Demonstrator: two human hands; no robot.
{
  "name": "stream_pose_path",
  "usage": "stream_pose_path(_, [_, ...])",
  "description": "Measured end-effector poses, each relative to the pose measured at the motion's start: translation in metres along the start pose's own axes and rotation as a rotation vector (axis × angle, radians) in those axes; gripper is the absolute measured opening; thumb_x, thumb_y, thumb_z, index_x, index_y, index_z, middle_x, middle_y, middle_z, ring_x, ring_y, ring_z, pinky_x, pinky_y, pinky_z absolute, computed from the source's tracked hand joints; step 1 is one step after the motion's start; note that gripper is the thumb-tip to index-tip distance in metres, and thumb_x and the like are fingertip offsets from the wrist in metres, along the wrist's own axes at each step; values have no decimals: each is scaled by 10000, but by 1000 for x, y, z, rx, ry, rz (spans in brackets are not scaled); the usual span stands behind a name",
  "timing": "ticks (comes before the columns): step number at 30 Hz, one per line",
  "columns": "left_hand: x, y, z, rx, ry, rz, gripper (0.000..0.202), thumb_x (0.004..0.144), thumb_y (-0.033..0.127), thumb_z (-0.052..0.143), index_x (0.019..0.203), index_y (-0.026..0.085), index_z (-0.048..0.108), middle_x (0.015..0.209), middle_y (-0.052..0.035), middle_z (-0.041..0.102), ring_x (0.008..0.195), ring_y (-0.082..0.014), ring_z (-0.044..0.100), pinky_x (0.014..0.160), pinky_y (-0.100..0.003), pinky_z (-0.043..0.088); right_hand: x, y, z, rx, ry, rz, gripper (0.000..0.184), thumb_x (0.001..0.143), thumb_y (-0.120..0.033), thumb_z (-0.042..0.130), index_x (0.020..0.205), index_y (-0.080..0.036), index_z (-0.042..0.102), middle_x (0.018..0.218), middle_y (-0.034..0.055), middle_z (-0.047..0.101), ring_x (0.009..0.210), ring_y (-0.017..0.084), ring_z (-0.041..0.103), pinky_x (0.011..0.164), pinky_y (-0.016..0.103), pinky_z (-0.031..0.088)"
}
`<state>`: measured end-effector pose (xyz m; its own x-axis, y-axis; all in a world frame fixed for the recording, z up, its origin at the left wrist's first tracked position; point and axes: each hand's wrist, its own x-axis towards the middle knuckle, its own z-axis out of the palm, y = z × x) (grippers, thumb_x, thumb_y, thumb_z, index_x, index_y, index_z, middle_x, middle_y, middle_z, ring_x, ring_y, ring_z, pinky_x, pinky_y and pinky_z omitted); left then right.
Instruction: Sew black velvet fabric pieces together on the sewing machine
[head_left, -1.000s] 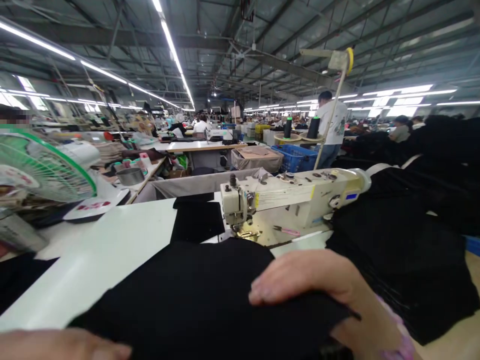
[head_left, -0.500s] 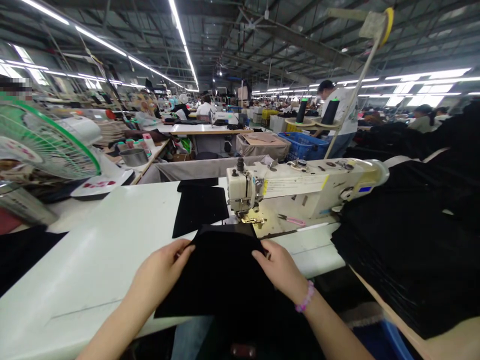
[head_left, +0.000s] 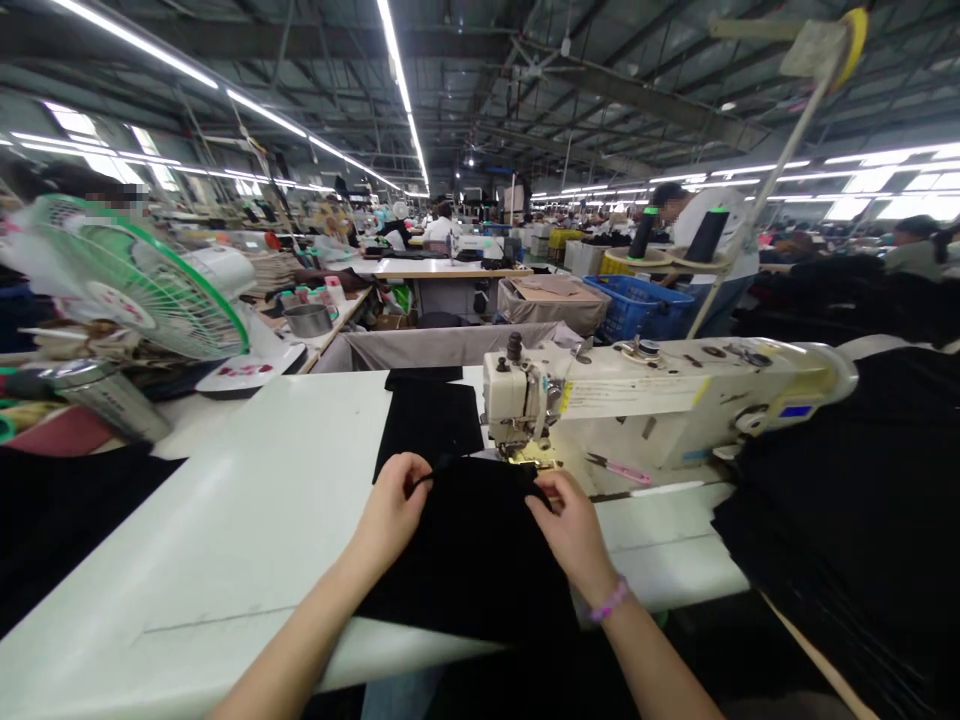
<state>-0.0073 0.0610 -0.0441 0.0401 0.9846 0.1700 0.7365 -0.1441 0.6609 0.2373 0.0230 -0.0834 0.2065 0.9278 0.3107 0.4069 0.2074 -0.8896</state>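
Note:
A piece of black fabric (head_left: 472,545) lies on the white table (head_left: 247,520) in front of the cream sewing machine (head_left: 660,400). My left hand (head_left: 394,505) pinches the fabric's far left edge, fingers closed on it. My right hand (head_left: 571,530), with a pink bead bracelet at the wrist, grips the fabric's far right edge just short of the needle and presser foot (head_left: 529,455). A second black piece (head_left: 429,420) lies flat beyond, left of the machine head.
A green-rimmed fan (head_left: 127,280) stands at the left beside a metal flask (head_left: 105,400). A heap of black cloth (head_left: 840,520) fills the right side. Pink snips (head_left: 619,468) rest on the machine bed. Other workers and a blue crate (head_left: 637,310) are farther back.
The fabric and both hands have moved away from me toward the needle. The hands now pinch the fabric's far edge close to the presser foot.

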Motion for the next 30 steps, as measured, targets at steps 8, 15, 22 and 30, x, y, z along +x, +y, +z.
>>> stream_pose_path(8, [-51,26,-21,-922,30,-233,319,692,358,808,960,200,738,1077,-62,732,943,-197,667,882,-286,496,-42,-7,-34,367,147,359,475,794,-550,736,1087,-176,744,1129,66,749,1124,280,642,994,350,483])
stream_pose_path(15, [-62,41,-25,-849,246,-211,239,662,396,822,791,200,776,865,-51,754,867,-215,675,835,-298,522,-46,-11,-40,528,245,415,430,689,-526,822,980,-211,794,1173,59,746,1281,279,568,1108,357,424])
stream_pose_path(22, [-67,47,-28,-825,303,-180,194,669,359,786,700,182,714,911,-69,748,855,-203,670,788,-281,519,-44,-22,-42,638,285,469,393,602,-413,895,928,-214,802,998,39,791,1091,256,691,838,251,607])
stream_pose_path(30, [-65,49,-27,-820,348,-210,229,658,384,787,691,183,681,884,-54,729,821,-183,654,790,-279,511,-44,-22,-47,557,264,401,428,630,-447,882,971,-202,800,1070,67,778,1119,284,680,977,367,549])
